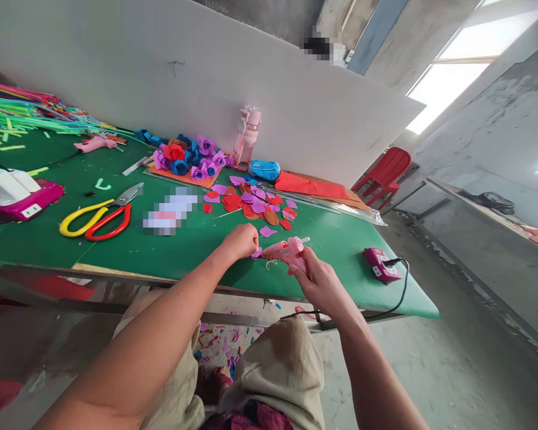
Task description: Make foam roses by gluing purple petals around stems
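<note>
My left hand (241, 240) pinches a petal (256, 254), my right hand (319, 279) grips the gun (287, 250); left of the bottle (250, 136), made flowers (174, 151); this side, loose petals (271, 217).

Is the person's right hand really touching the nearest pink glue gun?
Touching. In the head view, the right hand grips the pink glue gun by its handle, fingers wrapped around it.

We wear loose beige trousers (280, 364), a dark maroon patterned garment (251, 418) at the waist, and what look like reddish sandals (222, 376).
</note>
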